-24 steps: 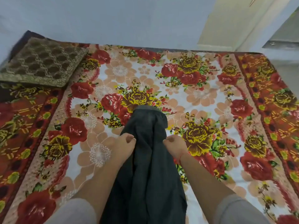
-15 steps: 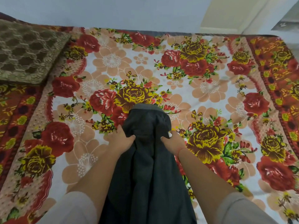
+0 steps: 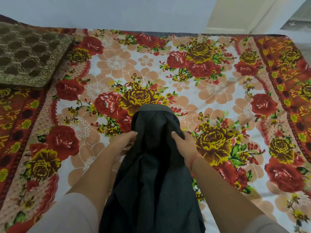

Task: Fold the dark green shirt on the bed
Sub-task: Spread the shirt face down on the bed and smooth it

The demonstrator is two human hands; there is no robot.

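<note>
A floral sheet (image 3: pixel 218 91), red and yellow roses on white, lies spread flat, with dark red and orange borders at left and right. At the far left, a brown cushion (image 3: pixel 28 56) with a pale net pattern rests on it. Beyond is a pale wall (image 3: pixel 117 10), and at the far right a cream door frame (image 3: pixel 235 14).

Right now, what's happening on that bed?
A person holds a dark green shirt over the floral bed sheet: the left hand grips its left edge, the right hand its right edge. The shirt is bunched into a narrow strip, not yet folded, its far end on the sheet. A brown cushion lies far left.
</note>
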